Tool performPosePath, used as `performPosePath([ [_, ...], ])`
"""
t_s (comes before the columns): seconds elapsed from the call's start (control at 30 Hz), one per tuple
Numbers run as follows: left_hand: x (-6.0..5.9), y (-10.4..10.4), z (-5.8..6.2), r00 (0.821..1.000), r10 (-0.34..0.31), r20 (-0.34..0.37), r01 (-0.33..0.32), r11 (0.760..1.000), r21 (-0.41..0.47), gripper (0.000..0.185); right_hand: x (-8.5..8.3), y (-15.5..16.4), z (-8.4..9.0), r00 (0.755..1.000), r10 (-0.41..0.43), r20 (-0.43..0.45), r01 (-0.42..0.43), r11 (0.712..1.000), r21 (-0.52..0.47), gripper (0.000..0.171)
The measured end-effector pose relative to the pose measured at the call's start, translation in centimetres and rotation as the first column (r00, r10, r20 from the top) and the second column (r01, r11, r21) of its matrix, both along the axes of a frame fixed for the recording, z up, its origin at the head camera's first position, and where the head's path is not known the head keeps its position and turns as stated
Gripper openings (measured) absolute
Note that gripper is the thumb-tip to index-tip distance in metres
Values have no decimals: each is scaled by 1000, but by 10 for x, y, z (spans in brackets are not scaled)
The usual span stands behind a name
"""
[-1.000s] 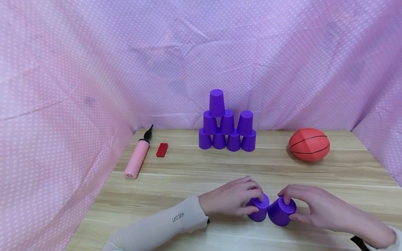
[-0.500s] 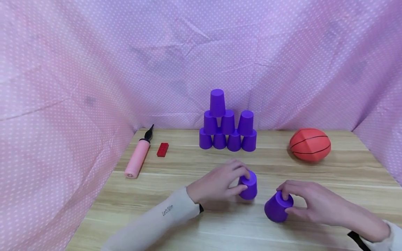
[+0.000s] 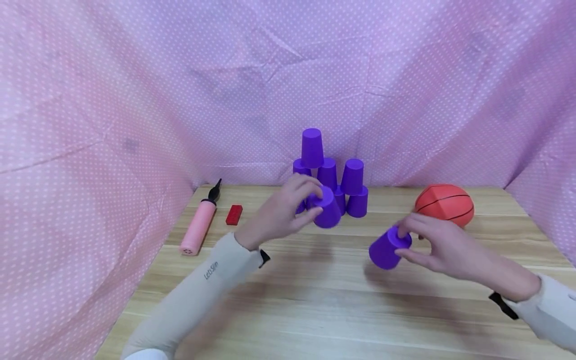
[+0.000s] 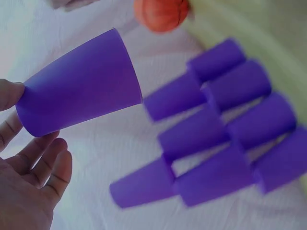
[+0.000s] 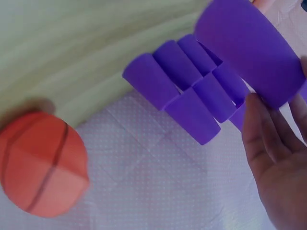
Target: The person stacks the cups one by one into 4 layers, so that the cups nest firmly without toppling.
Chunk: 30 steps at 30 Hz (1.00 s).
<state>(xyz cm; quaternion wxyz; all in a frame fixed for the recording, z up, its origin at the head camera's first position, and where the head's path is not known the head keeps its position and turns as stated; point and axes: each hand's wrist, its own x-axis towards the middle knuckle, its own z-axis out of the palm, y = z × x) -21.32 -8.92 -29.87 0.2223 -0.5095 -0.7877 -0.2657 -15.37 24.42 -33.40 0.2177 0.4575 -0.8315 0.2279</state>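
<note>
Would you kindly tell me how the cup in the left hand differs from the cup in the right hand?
The left hand's cup is near upright, base up, just before the cup pyramid; the right hand's cup tilts sideways, nearer the orange ball. The left hand's cup is farther away. Both are purple, held by their bases above the table.

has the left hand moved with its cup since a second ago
Yes. The left hand, gripping a purple cup, has gone up and away from the near table edge, and now sits right before the cup pyramid.

Ten purple cups (image 3: 312, 147), eight stacked beside one orange ball (image 3: 444, 205), two held; one pink pump (image 3: 198, 225), one red brick (image 3: 234, 214).
</note>
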Motion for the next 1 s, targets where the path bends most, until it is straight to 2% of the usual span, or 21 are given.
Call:
performPosePath([
  [0.17,-22,-6,29,999,39,-34,-37,998,54,19,-23,-10,20,998,-30,-58,30,1000,-6,22],
  [0.33,-41,-10,55,991,121,-63,-115,989,90,21,-49,-21,43,992,-69,-102,64,997,-47,29],
  [0.53,-60,-14,85,974,224,-42,-217,967,131,22,-84,-34,72,990,-129,-60,125,990,-64,24],
  [0.67,-73,-13,94,964,262,-44,-254,957,140,23,-109,-44,84,985,-171,-2,171,984,-49,22],
  [0.83,-87,-7,100,954,299,-15,-294,945,143,22,-139,-57,88,974,-221,42,222,975,-8,25],
  [1.0,-96,-6,103,955,297,-28,-289,946,149,22,-160,-69,92,963,-248,103,245,969,38,27],
])
